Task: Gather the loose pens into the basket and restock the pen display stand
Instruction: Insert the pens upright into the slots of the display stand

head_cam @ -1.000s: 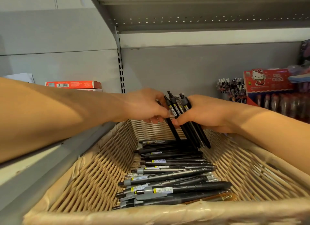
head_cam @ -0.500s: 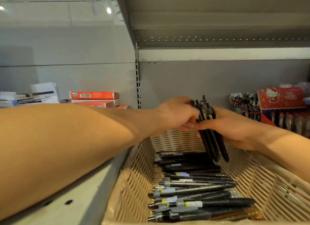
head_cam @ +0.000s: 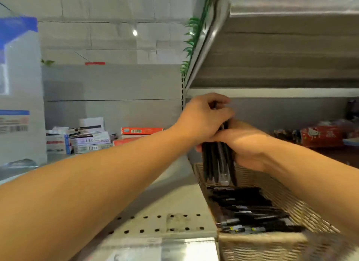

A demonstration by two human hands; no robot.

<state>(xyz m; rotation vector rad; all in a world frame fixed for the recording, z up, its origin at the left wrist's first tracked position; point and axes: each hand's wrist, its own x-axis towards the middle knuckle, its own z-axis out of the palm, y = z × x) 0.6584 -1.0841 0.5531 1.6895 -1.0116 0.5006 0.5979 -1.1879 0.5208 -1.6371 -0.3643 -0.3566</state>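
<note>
A bundle of black pens [head_cam: 217, 163] stands nearly upright above the far end of the wicker basket [head_cam: 258, 245]. My right hand [head_cam: 244, 146] grips the bundle from the right. My left hand [head_cam: 204, 118] curls over the bundle's top end, fingers wrapped round the pen tops. Several more black pens [head_cam: 250, 212] lie flat in a row on the basket's floor. The frame is blurred by motion. No pen display stand is plainly in view.
A grey perforated shelf [head_cam: 155, 218] runs left of the basket, with an upper shelf [head_cam: 272, 46] overhead. Stacked small boxes [head_cam: 85, 138] and an orange box [head_cam: 141, 130] lie at the back left. A red cartoon-cat package [head_cam: 320, 136] sits at the right.
The view has swung up and to the left. Both hands have lifted the pen bundle higher and turned it upright, and my left hand has moved over its top.
</note>
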